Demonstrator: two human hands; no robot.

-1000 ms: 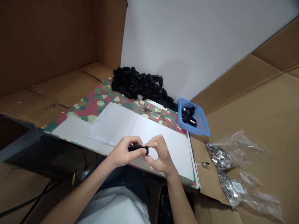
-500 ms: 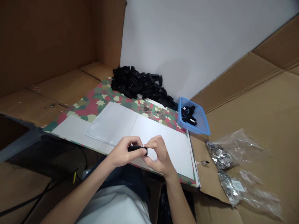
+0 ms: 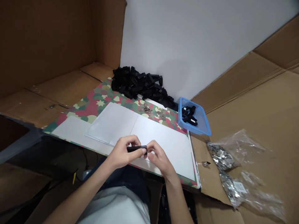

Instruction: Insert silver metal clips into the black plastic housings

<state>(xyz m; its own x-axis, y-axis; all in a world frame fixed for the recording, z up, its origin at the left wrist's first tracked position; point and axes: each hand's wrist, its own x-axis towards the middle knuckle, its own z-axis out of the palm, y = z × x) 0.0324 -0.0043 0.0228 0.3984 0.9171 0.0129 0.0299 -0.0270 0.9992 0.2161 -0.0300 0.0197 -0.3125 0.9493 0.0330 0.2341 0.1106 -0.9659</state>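
Note:
My left hand [image 3: 125, 151] is wrapped round a long, narrow black plastic piece [image 3: 134, 148], its thumb lying along the near side. The piece is held level above the white sheets, pointing to the right. At its right end is my right hand [image 3: 158, 157], fingers curled and thumb bent in close to them. Whether these fingertips touch the piece or pinch something small is hidden. Behind the hands, two small heaps of tiny metal parts [image 3: 146, 109] lie on the patterned table cover [image 3: 100, 102].
A large pile of black plastic pieces [image 3: 137, 82] rests against the white wall. At the table's right corner a blue basket [image 3: 203, 123] holds several black pieces. Clear bags of shiny metal parts [image 3: 223, 155] lie on cardboard at the right. White sheets [image 3: 163, 133] cover the table's front.
My right thumb has drawn back a little from the end of the black piece, and the right hand has shifted slightly. My left hand keeps its hold, with the piece slightly turned.

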